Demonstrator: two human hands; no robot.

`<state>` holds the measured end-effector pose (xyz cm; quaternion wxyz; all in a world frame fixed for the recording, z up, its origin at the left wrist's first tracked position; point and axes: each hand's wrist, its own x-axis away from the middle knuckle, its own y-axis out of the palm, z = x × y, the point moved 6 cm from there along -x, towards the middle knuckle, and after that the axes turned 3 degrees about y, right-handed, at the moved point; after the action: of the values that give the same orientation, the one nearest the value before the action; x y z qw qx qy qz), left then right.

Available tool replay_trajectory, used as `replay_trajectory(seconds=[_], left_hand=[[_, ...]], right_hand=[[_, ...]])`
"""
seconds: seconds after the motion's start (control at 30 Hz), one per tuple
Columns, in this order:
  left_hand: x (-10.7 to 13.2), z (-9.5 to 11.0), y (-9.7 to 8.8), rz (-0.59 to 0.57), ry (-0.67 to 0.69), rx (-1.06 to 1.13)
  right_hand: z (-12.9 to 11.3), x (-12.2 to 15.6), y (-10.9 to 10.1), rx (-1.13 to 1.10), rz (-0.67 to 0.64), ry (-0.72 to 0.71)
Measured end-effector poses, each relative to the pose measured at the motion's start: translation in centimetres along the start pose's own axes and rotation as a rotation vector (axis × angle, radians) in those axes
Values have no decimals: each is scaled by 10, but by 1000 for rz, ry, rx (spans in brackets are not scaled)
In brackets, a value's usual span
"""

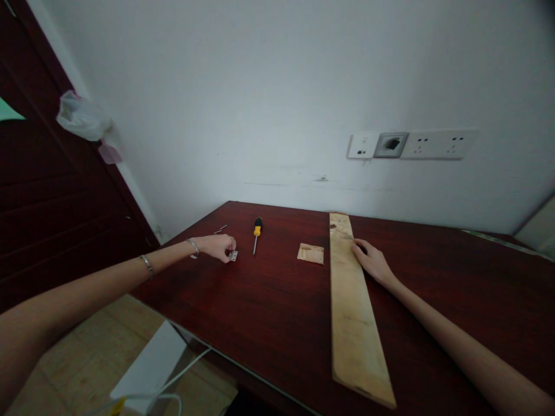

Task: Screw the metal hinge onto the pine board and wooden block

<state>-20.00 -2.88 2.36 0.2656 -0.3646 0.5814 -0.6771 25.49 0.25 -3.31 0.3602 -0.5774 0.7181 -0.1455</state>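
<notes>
Left hand (pixel 215 247) on a small metal plate (pixel 235 256), right hand (pixel 374 264) on a long board (pixel 353 306)

So our left hand had the plate pinched narrow between the thumb and curled fingers, with the end and its little holes poking out past the fingertips. Lifted or touching the table (pixel 269 312)? We couldn't tell. Our right hand was over at the far half of the board, fingertips at its right edge, with a small gap between thumb and fingers. Gripping or just resting, we couldn't tell that either.

The board lay flat on the dark red table, running from the wall (pixel 260 115) side down toward us, pale and a bit stained, with a dark mark up at the far end. Just left of it, not touching, we had a small piece of wood (pixel 311 253). Between that and our left hand lay a screwdriver (pixel 257 232), black and yellow handle away from us, tip toward us. Some thin metal bits (pixel 221 229) sat just beyond the left hand, too small to make out properly.

We also wore two bracelets (pixel 146 264) on the left arm. Otherwise: a row of sockets (pixel 433 144) on the wall, a plastic bag (pixel 82 117) by the dark door (pixel 52 190), and a white box (pixel 150 364) with a cable (pixel 186 370) down below the table.
</notes>
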Motion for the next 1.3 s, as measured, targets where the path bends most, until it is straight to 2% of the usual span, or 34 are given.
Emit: replay_trajectory(seconds=[0.07,0.17,0.33,0.4,0.43,0.47,0.5,0.6,0.7,0.8,0.93,1.3], left_hand=[[-5,7,-10,13,2,-12],[-22,30,-33,37,59,-30],[-69,91,-81,128,230,-78],[-91,118,-98,188,305,-106],[-102,132,-104,208,344,-118],[-112,144,-109,223,375,-131],[-123,157,-112,246,400,-146],[-150,190,-115,323,465,-221],[-170,213,-111,423,510,-265],[-182,222,-107,503,498,-251],[-190,221,-99,520,483,-187],[-197,209,-77,539,510,-26]], right_hand=[[-1,1,-3,-31,27,-7],[-4,2,-9,-83,81,-17],[-22,-6,-26,-178,154,-60],[-35,-13,-35,-271,177,-60],[-40,-17,-37,-416,159,-27],[-44,-21,-38,-587,134,38],[-51,-24,-38,-636,107,58],[-69,-33,-34,-697,34,109],[-76,-38,-23,-737,-78,186],[-77,-36,-11,-782,-196,245],[-71,-32,0,-856,-293,298],[-59,-30,11,-1011,-346,346]])
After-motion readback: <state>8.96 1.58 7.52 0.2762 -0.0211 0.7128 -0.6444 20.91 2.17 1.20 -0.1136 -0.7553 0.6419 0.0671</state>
